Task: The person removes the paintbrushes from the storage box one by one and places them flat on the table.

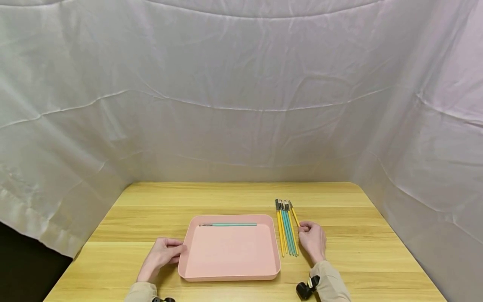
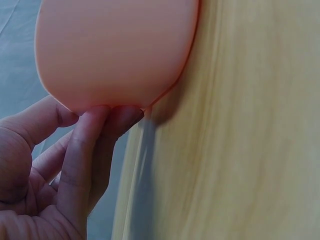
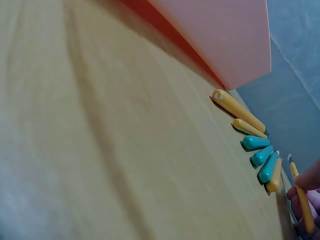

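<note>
A pink tray (image 1: 231, 253) lies on the table with one teal paintbrush (image 1: 234, 225) along its far side. My left hand (image 1: 162, 255) grips the tray's left edge; in the left wrist view its fingers (image 2: 82, 155) press the outer wall while the thumb reaches over the rim. To the right of the tray, several yellow and teal paintbrushes (image 1: 284, 228) lie side by side, bristles pointing away. Just right of that row, my right hand (image 1: 312, 240) pinches a yellow paintbrush (image 3: 302, 205) by its handle, its bristle end leaning toward the others' heads.
The wood-grain table (image 1: 362, 256) has rounded far corners. Pale cloth (image 1: 241, 138) hangs behind it and along both sides. A dark area (image 1: 30, 260) shows past the cloth at the lower left.
</note>
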Motion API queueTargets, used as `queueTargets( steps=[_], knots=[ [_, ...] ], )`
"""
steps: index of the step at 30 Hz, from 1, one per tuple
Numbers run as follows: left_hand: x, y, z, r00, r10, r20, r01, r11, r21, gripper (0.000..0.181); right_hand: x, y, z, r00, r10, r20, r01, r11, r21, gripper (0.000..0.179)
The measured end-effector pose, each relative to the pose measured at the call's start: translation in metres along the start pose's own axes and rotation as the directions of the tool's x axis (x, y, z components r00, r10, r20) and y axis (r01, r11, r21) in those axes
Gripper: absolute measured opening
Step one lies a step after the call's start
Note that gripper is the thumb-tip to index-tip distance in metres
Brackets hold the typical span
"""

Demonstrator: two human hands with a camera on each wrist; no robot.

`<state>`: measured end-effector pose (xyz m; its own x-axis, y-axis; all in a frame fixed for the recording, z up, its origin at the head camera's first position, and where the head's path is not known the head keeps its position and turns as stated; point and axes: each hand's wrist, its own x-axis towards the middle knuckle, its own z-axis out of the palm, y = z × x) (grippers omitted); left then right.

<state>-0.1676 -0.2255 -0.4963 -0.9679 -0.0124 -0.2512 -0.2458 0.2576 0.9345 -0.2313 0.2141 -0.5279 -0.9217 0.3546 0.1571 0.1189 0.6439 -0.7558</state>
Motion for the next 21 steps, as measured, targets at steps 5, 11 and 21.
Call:
queueTargets(
  steps=[5, 11, 21],
  knots=[
    [-0.0003, 0.0001, 0.0000, 1.000, 0.004, 0.005, -0.004, 1.000, -0.007, 0.034, 0.0012, -0.0009, -0.0026, 0.999, -0.026, 0.032, 0.027, 0.999, -0.026, 0.025],
    [0.0006, -0.0011, -0.0006, 1.000, 0.006, 0.007, -0.006, 1.000, -0.009, 0.034, 0.0029, -0.0018, -0.0040, 0.996, -0.051, 0.069, 0.055, 0.997, -0.053, 0.021],
    [0.0008, -0.0021, 0.0000, 1.000, 0.007, 0.003, -0.007, 1.000, -0.003, 0.034, 0.0046, -0.0006, -0.0044, 0.992, -0.079, 0.098, 0.087, 0.993, -0.079, 0.015]
  ],
)
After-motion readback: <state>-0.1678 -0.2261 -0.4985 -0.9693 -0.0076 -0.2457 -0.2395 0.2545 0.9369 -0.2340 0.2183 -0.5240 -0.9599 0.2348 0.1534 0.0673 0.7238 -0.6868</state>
